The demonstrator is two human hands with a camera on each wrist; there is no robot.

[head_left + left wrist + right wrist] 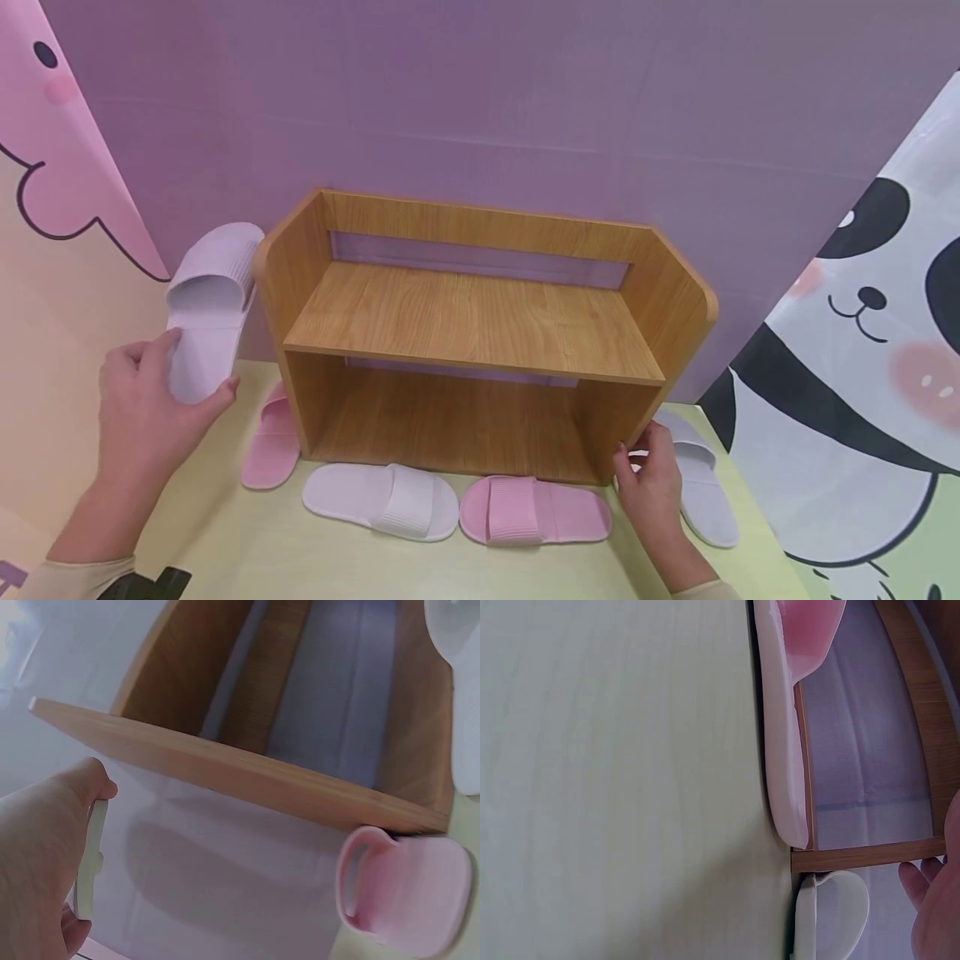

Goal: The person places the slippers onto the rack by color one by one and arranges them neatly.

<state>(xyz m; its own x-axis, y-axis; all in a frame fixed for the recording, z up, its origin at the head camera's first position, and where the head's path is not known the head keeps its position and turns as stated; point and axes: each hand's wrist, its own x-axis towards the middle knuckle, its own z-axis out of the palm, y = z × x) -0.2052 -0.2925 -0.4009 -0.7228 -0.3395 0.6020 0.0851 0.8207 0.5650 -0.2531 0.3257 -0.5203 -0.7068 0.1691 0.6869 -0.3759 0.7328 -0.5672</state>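
The left hand (146, 408) pinched the raised pale slipper (201, 354) by its heel edges, beside the wooden rack's (472, 317) left panel (288, 279); the right hand (652, 479) gripped the right panel (663, 304) edge. Sound handling likely required steady support and clearance between sole and panel.

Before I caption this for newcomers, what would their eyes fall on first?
Probably the two-tier wooden shelf, in the middle of the head view. Next, the pale slide slipper held up left of it in the fingers of the left hand. Then the large cartoon panda at far right.
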